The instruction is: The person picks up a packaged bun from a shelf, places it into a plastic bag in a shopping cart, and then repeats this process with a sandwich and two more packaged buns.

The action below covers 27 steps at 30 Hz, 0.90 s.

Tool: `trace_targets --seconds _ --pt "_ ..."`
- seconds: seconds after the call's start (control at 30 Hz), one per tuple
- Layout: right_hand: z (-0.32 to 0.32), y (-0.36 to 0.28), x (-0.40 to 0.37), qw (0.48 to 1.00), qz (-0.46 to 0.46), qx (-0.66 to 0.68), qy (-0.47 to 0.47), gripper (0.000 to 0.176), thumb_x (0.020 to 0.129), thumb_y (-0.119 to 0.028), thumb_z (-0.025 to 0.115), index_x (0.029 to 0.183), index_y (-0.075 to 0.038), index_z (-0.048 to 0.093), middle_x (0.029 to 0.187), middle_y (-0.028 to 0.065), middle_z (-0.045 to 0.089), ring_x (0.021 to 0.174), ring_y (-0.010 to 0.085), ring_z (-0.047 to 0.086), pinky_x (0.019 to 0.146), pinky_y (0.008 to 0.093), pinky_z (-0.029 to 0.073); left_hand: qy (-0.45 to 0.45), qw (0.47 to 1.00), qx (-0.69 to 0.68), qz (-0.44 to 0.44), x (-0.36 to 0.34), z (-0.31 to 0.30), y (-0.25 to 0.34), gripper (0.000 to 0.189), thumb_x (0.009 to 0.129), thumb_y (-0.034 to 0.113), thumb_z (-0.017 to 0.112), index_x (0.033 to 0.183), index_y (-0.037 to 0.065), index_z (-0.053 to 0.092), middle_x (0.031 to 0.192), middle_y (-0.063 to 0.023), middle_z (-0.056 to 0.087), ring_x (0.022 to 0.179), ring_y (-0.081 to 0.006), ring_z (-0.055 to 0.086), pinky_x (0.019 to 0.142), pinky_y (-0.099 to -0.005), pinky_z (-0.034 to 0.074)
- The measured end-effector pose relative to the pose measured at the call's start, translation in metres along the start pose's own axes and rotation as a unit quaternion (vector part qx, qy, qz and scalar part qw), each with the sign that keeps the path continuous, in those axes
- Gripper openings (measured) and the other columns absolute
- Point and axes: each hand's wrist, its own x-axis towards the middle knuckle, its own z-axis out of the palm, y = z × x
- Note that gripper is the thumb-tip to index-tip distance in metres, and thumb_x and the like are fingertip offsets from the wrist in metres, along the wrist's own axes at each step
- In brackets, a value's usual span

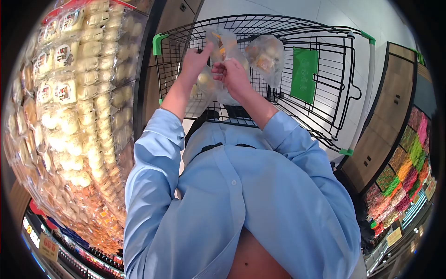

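Hands (195, 65) (236, 80), two, at one clear bag (223, 41) over one cart (304, 74)

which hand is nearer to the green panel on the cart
The right hand. It is left of the green panel in the picture, with a filled bag partly between them; the left hand is farther left, beyond the right hand.
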Motion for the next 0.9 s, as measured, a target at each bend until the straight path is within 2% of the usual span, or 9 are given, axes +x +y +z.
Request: trace_targets --seconds 0.1,0.2,0.43,0.5,0.6,0.67,0.77,0.87,0.9 --pt "0.004 -0.001 -0.011 1.0 -0.021 -0.023 -0.004 0.017 0.103 -0.019 0.046 0.109 -0.004 0.052 0.104 0.0103 0.064 0.092 0.0201 0.066 0.075 0.034 0.055 -0.157 0.972 -0.155 -0.074 -0.014 0.019 0.005 0.046 0.087 0.035 0.076 0.098 -0.009 0.067 0.085 -0.0128 0.069 0.071 -0.0192 0.067 0.062 -0.0332 0.054" --pt "0.009 0.004 -0.022 0.999 -0.029 -0.04 0.002 0.018 0.104 -0.02 0.045 0.111 -0.004 0.053 0.102 0.0092 0.064 0.09 0.0185 0.065 0.075 0.0338 0.054 -0.138 0.986 -0.096 0.0 -0.011 0.025 0.009 0.032 0.09 0.027 0.07 0.095 -0.005 0.069 0.083 -0.0127 0.071 0.064 -0.0168 0.067 0.058 -0.0319 0.054" --pt "-0.025 -0.027 -0.01 0.962 0.099 -0.254 0.014 0.039 0.099 -0.038 0.06 0.112 -0.002 0.055 0.094 0.0085 0.064 0.073 0.0169 0.065 0.059 0.0327 0.053 -0.113 0.955 0.118 0.248 -0.015 0.008 0.03 0.019 0.093 0.015 0.061 0.101 -0.001 0.069 0.089 -0.0142 0.071 0.082 -0.028 0.069 0.074 -0.0382 0.054" --pt "-0.059 -0.026 0.021 0.941 -0.035 -0.301 0.152 0.054 0.091 -0.049 0.07 0.111 0.0 0.056 0.091 0.0087 0.063 0.07 0.0155 0.064 0.055 0.0313 0.052 -0.128 0.953 0.106 0.254 -0.019 -0.005 0.034 0.018 0.095 0.013 0.059 0.102 -0.001 0.068 0.092 -0.0148 0.071 0.088 -0.03 0.068 0.081 -0.0382 0.053" --pt "-0.081 -0.055 0.06 0.882 -0.141 -0.399 0.208 0.067 0.085 -0.054 0.075 0.113 0.004 0.057 0.097 0.0135 0.067 0.075 0.02 0.066 0.063 0.0334 0.053 -0.132 0.94 0.075 0.306 -0.02 -0.016 0.033 0.016 0.098 0.011 0.058 0.104 -0.002 0.066 0.094 -0.0099 0.069 0.087 -0.0193 0.064 0.08 -0.0319 0.051" --pt "-0.092 -0.054 0.097 0.828 -0.248 -0.449 0.226 0.073 0.08 -0.058 0.077 0.111 0.006 0.058 0.098 0.0164 0.07 0.08 0.0249 0.068 0.072 0.0381 0.055 -0.145 0.927 0.071 0.338 -0.02 -0.017 0.034 0.015 0.099 0.009 0.057 0.105 -0.001 0.065 0.096 -0.0097 0.068 0.088 -0.0189 0.063 0.081 -0.0315 0.051" --pt "-0.083 -0.072 0.108 0.782 -0.245 -0.549 0.165 0.066 0.083 -0.051 0.074 0.108 0.008 0.058 0.102 0.0182 0.071 0.083 0.0302 0.068 0.082 0.0438 0.055 -0.143 0.921 0.052 0.359 -0.027 -0.017 0.04 0.015 0.097 0.008 0.057 0.104 -0.001 0.066 0.096 -0.0131 0.067 0.09 -0.0242 0.064 0.083 -0.0342 0.051" --pt "-0.078 -0.086 0.107 0.822 -0.12 -0.546 0.104 0.048 0.089 -0.038 0.068 0.104 0.007 0.059 0.096 0.015 0.071 0.082 0.0275 0.068 0.08 0.0406 0.057 -0.11 0.925 0.027 0.363 -0.034 -0.027 0.047 0.015 0.097 0.008 0.057 0.104 -0.001 0.066 0.095 -0.014 0.068 0.089 -0.0261 0.065 0.082 -0.0349 0.051" --pt "-0.068 -0.091 0.098 0.861 -0.117 -0.481 0.114 0.041 0.091 -0.033 0.064 0.105 0.006 0.059 0.096 0.0145 0.07 0.082 0.0251 0.068 0.076 0.0373 0.056 -0.094 0.927 0.019 0.362 -0.034 -0.034 0.048 0.015 0.097 0.008 0.057 0.104 -0.001 0.066 0.095 -0.0135 0.068 0.089 -0.0256 0.065 0.082 -0.0345 0.051"
